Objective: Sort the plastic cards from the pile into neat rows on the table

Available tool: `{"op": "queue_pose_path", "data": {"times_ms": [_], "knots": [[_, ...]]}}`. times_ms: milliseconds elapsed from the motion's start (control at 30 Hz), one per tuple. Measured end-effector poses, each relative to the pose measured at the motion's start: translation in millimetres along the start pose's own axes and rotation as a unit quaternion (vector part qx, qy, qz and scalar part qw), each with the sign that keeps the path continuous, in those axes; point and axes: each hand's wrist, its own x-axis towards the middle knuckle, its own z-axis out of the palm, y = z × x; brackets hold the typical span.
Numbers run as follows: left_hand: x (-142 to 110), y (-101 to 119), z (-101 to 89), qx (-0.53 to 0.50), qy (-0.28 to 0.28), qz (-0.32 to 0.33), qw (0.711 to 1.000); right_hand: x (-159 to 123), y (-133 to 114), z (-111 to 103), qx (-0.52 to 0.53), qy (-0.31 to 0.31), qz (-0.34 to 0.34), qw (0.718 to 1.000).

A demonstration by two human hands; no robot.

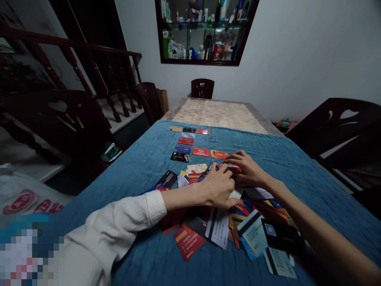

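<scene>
A heap of plastic cards (pixel 238 226) lies on the blue quilted cloth (pixel 143 167) in front of me. My left hand (pixel 218 188), in a white sleeve, rests on the heap with its fingers curled over cards. My right hand (pixel 245 167) reaches in from the right and pinches a red card (pixel 233 167) at the far side of the heap, close to the left hand. Beyond the hands, several cards lie in neat rows (pixel 190 145), face up, running away from me.
A patterned table top (pixel 220 113) shows past the cloth. Dark wooden chairs stand at the far end (pixel 202 88), left (pixel 59 119) and right (pixel 342 127). A stair railing (pixel 98 71) runs on the left. A glass cabinet (pixel 205 29) hangs on the wall.
</scene>
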Motion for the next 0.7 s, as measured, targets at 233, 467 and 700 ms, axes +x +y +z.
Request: {"op": "queue_pose_path", "data": {"times_ms": [233,467,700], "knots": [[-2,12,14.0,-0.006,-0.027,-0.016,0.999,-29,-16,-7,0.044,0.003,-0.011,0.999],[-9,8,10.1,0.022,-0.035,-0.038,0.998,-37,-22,-4,0.064,-0.011,-0.009,0.998],[-19,-1,5.6,0.011,-0.053,-0.048,0.997,-36,-33,-5,0.066,-0.046,-0.005,0.997]]}}
